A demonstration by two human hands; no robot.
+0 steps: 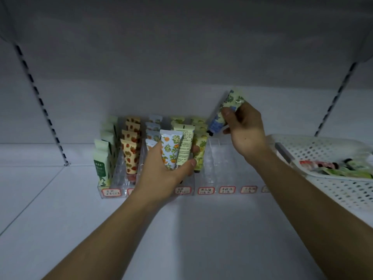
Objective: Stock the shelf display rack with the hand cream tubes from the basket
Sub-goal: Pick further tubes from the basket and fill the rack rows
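Two hand cream tubes, an orange-print tube (169, 152) and a pale tube with its text side out (184, 145), are being gripped together by the left hand (167, 168) in front of the clear acrylic display rack (212, 158). A blue-and-green floral tube (224, 112) is being pinched, tilted cap-down, by the right hand (245, 130) above the empty lanes. More tubes are lying in the white perforated basket (333, 156) at right. Likely risk: standing rows being toppled by the crowded left hand, or the tube being dropped into the wrong lane.

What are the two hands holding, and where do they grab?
Left hand grips two tubes around their lower halves. Right hand pinches a blue-capped tube at its middle.
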